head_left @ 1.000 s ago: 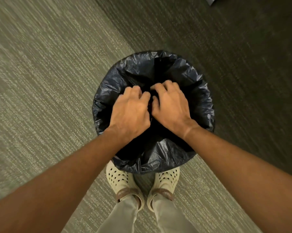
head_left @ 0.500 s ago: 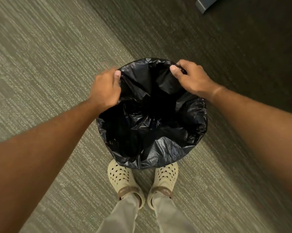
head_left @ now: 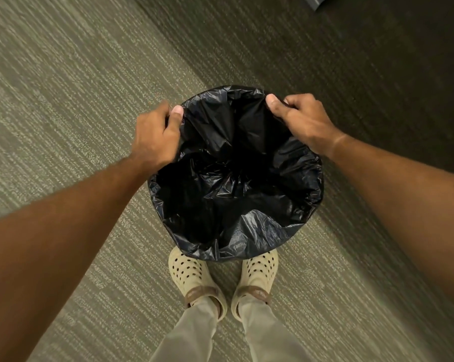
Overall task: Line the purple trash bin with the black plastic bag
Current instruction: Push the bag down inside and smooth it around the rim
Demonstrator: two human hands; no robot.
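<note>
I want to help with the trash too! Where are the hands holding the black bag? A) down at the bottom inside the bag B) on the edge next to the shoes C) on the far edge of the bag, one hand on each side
C: the left hand and right hand each pinch the far edge of the black bag, one on each side.

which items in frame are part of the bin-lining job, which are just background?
Job: black bag, draped over the bin, which it hides completely; left hand and right hand, each pinching the bag's far edge.

Background: carpet; person's clogs; grey object at the top edge, cropped, unidentifiable.
</note>
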